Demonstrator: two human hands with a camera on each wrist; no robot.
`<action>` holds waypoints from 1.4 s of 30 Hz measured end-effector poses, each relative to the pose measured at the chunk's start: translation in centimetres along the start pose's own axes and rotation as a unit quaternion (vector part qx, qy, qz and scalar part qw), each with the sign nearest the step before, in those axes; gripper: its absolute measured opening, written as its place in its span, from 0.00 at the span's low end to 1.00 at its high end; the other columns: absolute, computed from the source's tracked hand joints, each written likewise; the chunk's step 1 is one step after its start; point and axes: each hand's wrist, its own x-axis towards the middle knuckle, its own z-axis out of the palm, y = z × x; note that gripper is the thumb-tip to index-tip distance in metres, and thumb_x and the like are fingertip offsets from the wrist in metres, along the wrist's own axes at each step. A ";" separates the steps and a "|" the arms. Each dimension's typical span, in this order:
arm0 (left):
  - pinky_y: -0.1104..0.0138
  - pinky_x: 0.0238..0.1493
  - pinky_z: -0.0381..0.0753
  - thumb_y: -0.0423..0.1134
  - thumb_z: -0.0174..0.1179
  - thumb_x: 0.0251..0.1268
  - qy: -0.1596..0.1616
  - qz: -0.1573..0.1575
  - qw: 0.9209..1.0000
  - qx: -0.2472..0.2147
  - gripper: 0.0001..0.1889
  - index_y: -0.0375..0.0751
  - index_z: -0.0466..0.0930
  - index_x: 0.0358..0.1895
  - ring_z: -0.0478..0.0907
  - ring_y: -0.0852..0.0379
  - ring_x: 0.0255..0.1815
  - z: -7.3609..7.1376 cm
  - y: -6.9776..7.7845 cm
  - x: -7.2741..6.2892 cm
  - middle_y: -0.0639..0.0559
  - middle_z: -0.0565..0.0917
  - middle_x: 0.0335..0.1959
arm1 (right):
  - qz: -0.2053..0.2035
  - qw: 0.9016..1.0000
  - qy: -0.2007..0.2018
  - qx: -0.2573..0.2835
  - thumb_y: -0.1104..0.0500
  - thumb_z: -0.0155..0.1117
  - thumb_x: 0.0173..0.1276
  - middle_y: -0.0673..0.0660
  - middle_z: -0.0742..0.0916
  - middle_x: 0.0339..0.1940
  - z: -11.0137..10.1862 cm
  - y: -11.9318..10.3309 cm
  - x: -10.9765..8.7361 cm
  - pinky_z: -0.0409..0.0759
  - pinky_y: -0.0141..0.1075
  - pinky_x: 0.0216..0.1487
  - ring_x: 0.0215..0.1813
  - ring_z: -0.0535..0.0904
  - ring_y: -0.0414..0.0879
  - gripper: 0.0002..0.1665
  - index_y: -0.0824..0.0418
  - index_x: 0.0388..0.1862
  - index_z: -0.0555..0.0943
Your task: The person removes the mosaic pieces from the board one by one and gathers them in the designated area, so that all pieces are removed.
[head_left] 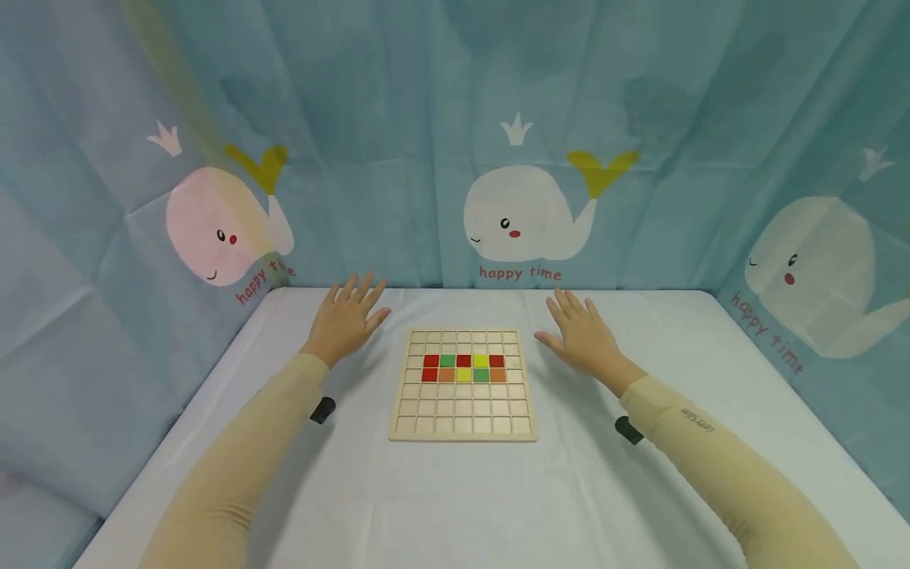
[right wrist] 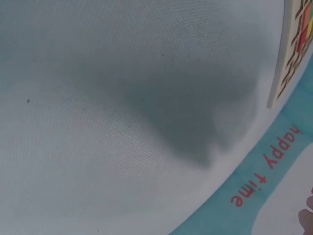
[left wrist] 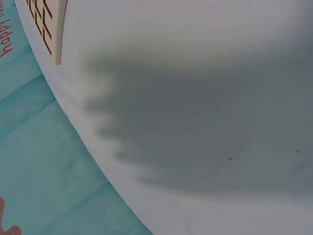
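Observation:
A pale wooden grid board (head_left: 462,407) lies flat on the white table, its squares divided by thin ridges. Two neighbouring rows hold coloured square tiles in red, green, yellow and orange, among them a green tile (head_left: 447,361) and a yellow tile (head_left: 464,374). To the left of the board, my left hand (head_left: 346,318) is held with fingers spread, touching nothing. My right hand (head_left: 581,336) hovers on the board's other side, fingers extended and nothing in it. Only fingertips of each hand show at the wrist views' lower corners; a corner of the board (left wrist: 57,36) appears in the left one.
The white-covered table (head_left: 462,506) ends at the back against a blue curtain (head_left: 398,213) printed with whales and the words "happy time". Curtain also hangs at both sides. Black wrist straps or camera parts (head_left: 323,410) stick out under both sleeves.

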 end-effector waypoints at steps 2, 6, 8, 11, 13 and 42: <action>0.40 0.77 0.47 0.61 0.38 0.78 -0.004 0.004 1.000 -0.006 0.35 0.49 0.48 0.81 0.46 0.38 0.82 0.2 0.0 -0.1 0.43 0.49 0.82 | -0.002 1.000 0.002 -0.004 0.35 0.47 0.76 0.65 0.55 0.82 0.0 0.0 -0.1 0.44 0.58 0.79 0.83 0.48 0.60 0.47 0.65 0.80 0.53; 0.41 0.77 0.46 0.61 0.38 0.78 -0.012 0.007 1.000 -0.011 0.36 0.49 0.47 0.81 0.44 0.39 0.82 0.6 0.0 -0.3 0.44 0.48 0.82 | -0.010 1.000 0.000 0.004 0.35 0.47 0.75 0.65 0.55 0.82 -0.1 0.0 -0.1 0.43 0.58 0.80 0.83 0.47 0.60 0.47 0.65 0.80 0.53; 0.41 0.77 0.46 0.60 0.38 0.78 -0.010 0.009 1.000 -0.008 0.35 0.49 0.47 0.81 0.44 0.39 0.82 0.6 0.0 -0.4 0.43 0.49 0.82 | -0.013 1.000 0.002 0.006 0.35 0.47 0.76 0.65 0.55 0.82 -0.2 -0.1 -0.1 0.43 0.58 0.80 0.83 0.47 0.60 0.47 0.65 0.80 0.53; 0.41 0.77 0.47 0.60 0.40 0.78 -0.006 0.013 1.000 -0.004 0.35 0.49 0.48 0.81 0.45 0.39 0.82 0.5 0.0 -0.6 0.43 0.51 0.82 | -0.015 1.000 0.007 0.009 0.37 0.48 0.76 0.65 0.55 0.82 -0.3 -0.1 -0.1 0.44 0.58 0.80 0.83 0.48 0.60 0.46 0.65 0.80 0.54; 0.41 0.77 0.48 0.60 0.41 0.78 -0.005 0.016 1.000 -0.007 0.35 0.49 0.49 0.81 0.46 0.39 0.82 0.5 0.1 -0.8 0.43 0.52 0.81 | -0.015 1.000 0.006 0.007 0.37 0.48 0.76 0.65 0.56 0.82 -0.3 -0.1 -0.2 0.44 0.57 0.80 0.83 0.48 0.60 0.46 0.65 0.80 0.54; 0.43 0.73 0.60 0.59 0.49 0.74 -0.064 -0.011 0.990 -0.128 0.37 0.46 0.53 0.80 0.53 0.38 0.80 1.7 2.3 -3.2 0.41 0.57 0.80 | 0.037 0.972 -0.040 0.230 0.40 0.57 0.73 0.62 0.52 0.83 0.5 -2.3 -1.1 0.51 0.59 0.78 0.81 0.49 0.65 0.47 0.63 0.80 0.54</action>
